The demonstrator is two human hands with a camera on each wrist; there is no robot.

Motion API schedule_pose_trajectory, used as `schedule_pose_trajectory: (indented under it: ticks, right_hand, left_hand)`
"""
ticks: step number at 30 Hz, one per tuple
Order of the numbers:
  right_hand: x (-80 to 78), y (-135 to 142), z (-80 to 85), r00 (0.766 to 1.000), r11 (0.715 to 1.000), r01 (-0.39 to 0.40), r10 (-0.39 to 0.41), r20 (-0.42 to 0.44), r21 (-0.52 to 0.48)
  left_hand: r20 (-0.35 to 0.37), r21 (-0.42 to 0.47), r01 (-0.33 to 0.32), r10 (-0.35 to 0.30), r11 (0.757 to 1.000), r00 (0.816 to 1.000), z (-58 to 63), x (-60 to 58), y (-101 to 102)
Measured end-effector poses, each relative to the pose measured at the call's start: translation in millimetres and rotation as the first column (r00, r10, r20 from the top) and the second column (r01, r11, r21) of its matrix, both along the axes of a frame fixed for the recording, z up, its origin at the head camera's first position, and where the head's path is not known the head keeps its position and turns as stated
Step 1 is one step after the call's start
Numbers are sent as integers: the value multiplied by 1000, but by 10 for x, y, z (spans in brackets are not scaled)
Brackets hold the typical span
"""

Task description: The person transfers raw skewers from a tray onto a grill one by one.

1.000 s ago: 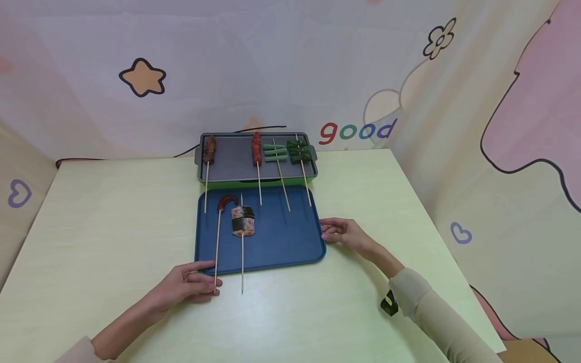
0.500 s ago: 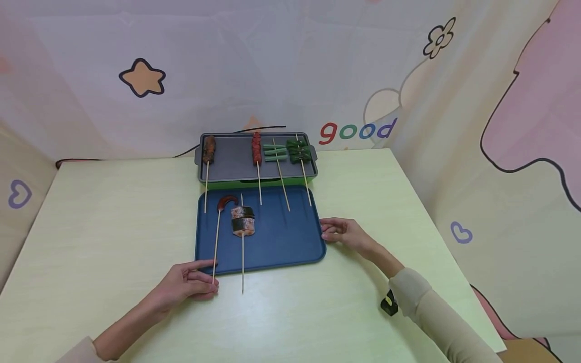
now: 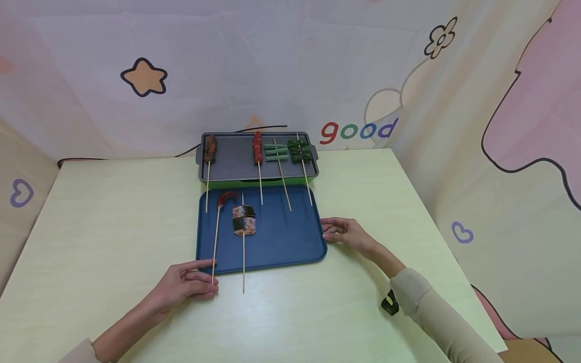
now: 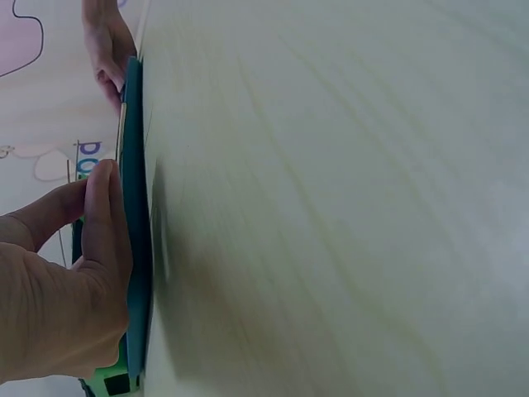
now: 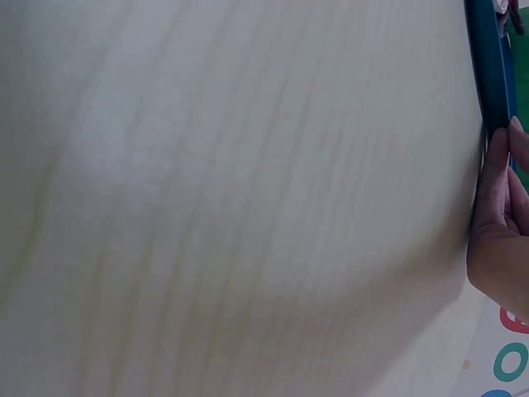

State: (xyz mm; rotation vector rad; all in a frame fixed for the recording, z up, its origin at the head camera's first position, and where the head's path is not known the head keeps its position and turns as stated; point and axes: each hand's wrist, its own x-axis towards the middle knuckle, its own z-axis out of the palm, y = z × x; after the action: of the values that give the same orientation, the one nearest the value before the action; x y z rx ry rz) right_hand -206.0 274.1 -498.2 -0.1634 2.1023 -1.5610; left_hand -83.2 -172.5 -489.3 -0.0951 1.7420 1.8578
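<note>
In the head view, my left hand [image 3: 187, 283] pinches the lower end of a sausage skewer [image 3: 215, 237], its index finger extended to the tray's near-left corner. The curved brown sausage lies over the far-left part of a blue tray [image 3: 281, 247]. Beside it on the tray lies a skewer of pale pieces with dark bands [image 3: 244, 222], its stick jutting past the near edge. My right hand [image 3: 351, 237] holds the tray's right rim between thumb and fingers. In the right wrist view its fingertips [image 5: 498, 141] meet the rim.
Behind the tray stands a green-sided grill [image 3: 233, 159] bearing a brown meat skewer [image 3: 210, 149], a red skewer [image 3: 257, 149], a green stalk skewer [image 3: 276, 152] and a leafy green skewer [image 3: 299, 151]. Their sticks overhang toward the tray. A small black object [image 3: 389, 304] lies by the right sleeve.
The sausage skewer's lower end has shifted slightly left with my left hand, and its sausage end has moved a little farther away. My right hand and the tray have stayed in place.
</note>
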Motion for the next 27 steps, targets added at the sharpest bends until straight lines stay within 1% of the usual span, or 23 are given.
schedule_pose_trajectory:
  ticks: [4, 12, 18, 22, 27]
  right_hand:
    - [3, 0, 6, 1000, 1000, 0, 0, 2, 0]
    - [7, -2, 11, 1000, 1000, 1, -1, 1, 0]
    - [8, 4, 10, 1000, 1000, 9, -9, 5, 3]
    - [-1, 5, -9, 1000, 1000, 14, -14, 7, 7]
    - [0, -6, -20, 1000, 1000, 18, -18, 2, 11]
  left_hand:
    - [-10, 8, 6, -6, 1000, 1000, 24, 13, 9]
    - [-43, 37, 38, -37, 999, 998, 115, 19, 38]
    - [-78, 37, 64, -61, 997, 995, 188, -12, 67]
    - [-91, 29, 56, -53, 998, 994, 252, -33, 79]
    - [-108, 28, 50, -46, 998, 993, 348, -89, 96]
